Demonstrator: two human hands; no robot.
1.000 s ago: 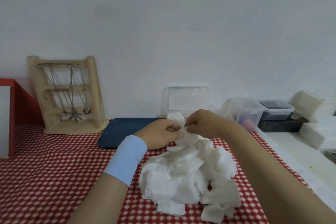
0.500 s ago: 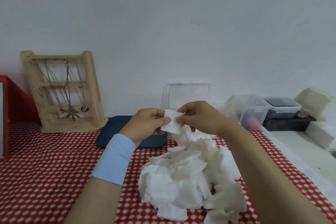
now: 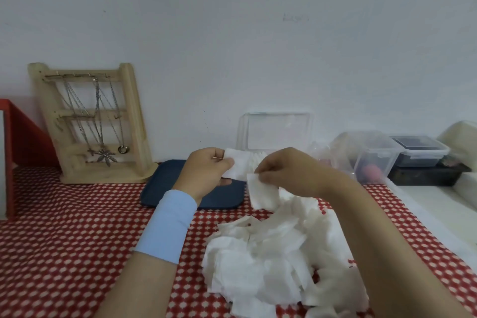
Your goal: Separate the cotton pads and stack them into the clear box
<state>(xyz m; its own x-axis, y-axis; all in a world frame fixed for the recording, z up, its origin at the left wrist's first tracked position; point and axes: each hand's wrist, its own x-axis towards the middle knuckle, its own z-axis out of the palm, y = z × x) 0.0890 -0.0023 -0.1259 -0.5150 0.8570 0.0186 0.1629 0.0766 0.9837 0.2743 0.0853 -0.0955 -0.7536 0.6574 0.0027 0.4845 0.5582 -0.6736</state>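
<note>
L hand [image 3: 206, 170] pinches soft white square cotton pad [image 3: 237, 166], R hand [image 3: 289, 170] second pad [image 3: 263, 193] at its 5 o'clock; prob. feather-light, floppy, so pinch edges.

Your tablecloth [image 3: 64, 240] is red with a close pattern of small white dots. The near pile of cotton pads [image 3: 271, 266] is plain white, and so are the left pad [image 3: 237, 166] and right pad [image 3: 263, 193] you hold. Your left wrist wears a pale blue band [image 3: 167, 227]. Farther off are a dark navy tray [image 3: 157, 183], a colourless clear box [image 3: 276, 131] and a pale wooden rack [image 3: 131, 111] with silver chains [image 3: 98, 116]. Far left is a red box [image 3: 23, 137]; far right, a black tray [image 3: 426, 178].
</note>
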